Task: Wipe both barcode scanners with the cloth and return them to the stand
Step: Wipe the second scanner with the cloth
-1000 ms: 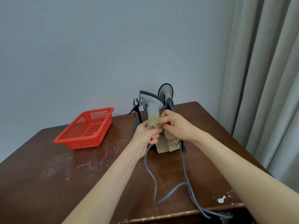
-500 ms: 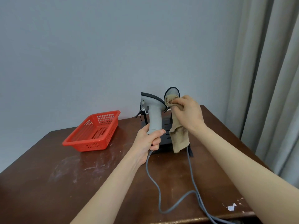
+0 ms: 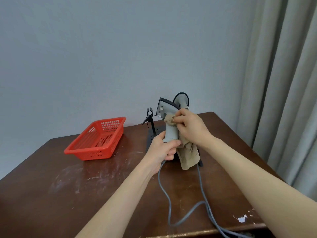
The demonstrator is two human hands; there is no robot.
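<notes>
My left hand grips the handle of a grey barcode scanner, held upright above the table, head pointing left. My right hand presses a tan cloth against the scanner just under its head; the rest of the cloth hangs down behind the handle. A second grey scanner sits on the black stand right behind, mostly hidden by the first scanner and my right hand. The stand's empty left clip is upright.
A red plastic basket lies empty at the back left of the brown wooden table. Two grey cables run from the scanners over the front right edge. Wall behind, curtain at the right.
My right hand with the cloth has come down from the top of the rear scanner onto the neck of the scanner held in my left hand. My left hand has kept its grip.
</notes>
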